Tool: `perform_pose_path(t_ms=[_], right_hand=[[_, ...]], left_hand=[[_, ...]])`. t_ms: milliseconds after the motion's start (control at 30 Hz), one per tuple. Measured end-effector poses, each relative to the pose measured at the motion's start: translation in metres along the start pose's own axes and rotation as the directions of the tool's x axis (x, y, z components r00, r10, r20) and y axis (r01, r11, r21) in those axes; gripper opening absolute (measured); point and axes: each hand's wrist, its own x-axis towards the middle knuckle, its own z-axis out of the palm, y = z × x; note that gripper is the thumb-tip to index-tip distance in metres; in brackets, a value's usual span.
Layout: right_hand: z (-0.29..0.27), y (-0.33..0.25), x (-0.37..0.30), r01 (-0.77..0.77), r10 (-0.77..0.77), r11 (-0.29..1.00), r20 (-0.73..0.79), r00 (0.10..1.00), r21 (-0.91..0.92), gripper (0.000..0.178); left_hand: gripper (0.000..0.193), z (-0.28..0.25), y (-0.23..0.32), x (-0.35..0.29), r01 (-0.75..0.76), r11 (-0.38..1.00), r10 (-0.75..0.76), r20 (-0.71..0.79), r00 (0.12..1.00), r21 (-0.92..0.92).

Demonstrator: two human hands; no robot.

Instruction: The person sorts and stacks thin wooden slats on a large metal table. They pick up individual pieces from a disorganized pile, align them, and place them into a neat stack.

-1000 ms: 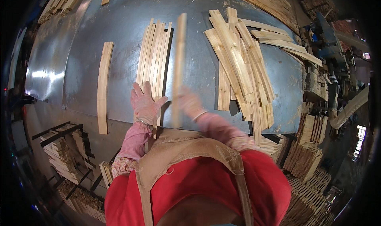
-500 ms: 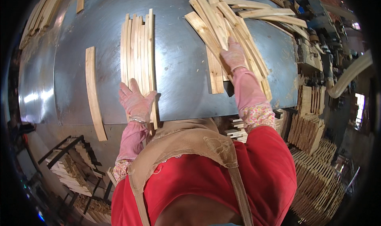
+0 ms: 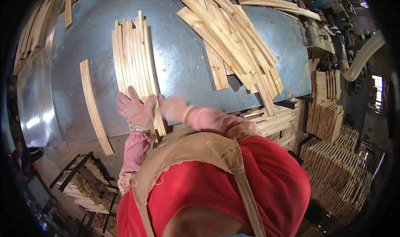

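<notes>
A row of narrow wooden strips [image 3: 132, 60] lies side by side on the grey metal tabletop [image 3: 175, 66], their near ends by the table's front edge. My left hand [image 3: 136, 110], in a pink glove, rests on the near part of the row with its fingers spread. Close against the row's right side is my right hand [image 3: 173, 109], gloved in pink too. It is smeared by motion, so its grip does not show. To the right lies a loose, fanned pile of wooden strips [image 3: 229, 39].
A single wooden strip [image 3: 95, 106] lies left of the row, its near end past the table edge. More strips [image 3: 37, 33] are at the far left. Stacked wood [image 3: 333, 166] stands at right, a rack of wood [image 3: 85, 187] at lower left, and a pale hose [image 3: 364, 56] at far right.
My right hand has left the loose pile and swung left to the row's near right side. My left hand stays on the row. One strip of the pile now juts nearer.
</notes>
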Motion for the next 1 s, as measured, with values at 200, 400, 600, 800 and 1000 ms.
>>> perform_pose_path(t_ms=[200,400,600,800,1000], right_hand=[[-0.109,0.132,0.017,-0.047,-0.184,0.953,-0.698,0.692,-0.298,0.054],[-0.202,0.215,0.008,-0.365,0.270,0.930,-0.592,0.759,-0.044,0.083],[-0.080,0.084,0.010,-0.059,0.202,0.854,-0.227,0.953,0.517,0.083],[0.006,0.034,0.027,0.096,-0.105,0.994,-0.235,0.966,-0.046,0.069],[-0.132,0.229,0.042,-0.329,-0.144,0.807,-0.704,0.696,-0.490,0.080]], left_hand=[[0.112,-0.003,-0.013,-0.002,0.018,0.997,-0.017,-0.017,1.000,0.070],[0.086,-0.009,-0.039,0.011,0.061,0.927,-0.085,-0.047,0.995,-0.371],[0.071,0.011,-0.087,0.049,0.082,0.673,-0.046,0.069,0.997,-0.735],[0.069,-0.015,-0.077,0.041,0.117,0.684,-0.070,0.095,0.993,-0.720],[0.068,0.021,-0.098,0.058,0.106,0.513,-0.046,0.096,0.994,-0.852]])
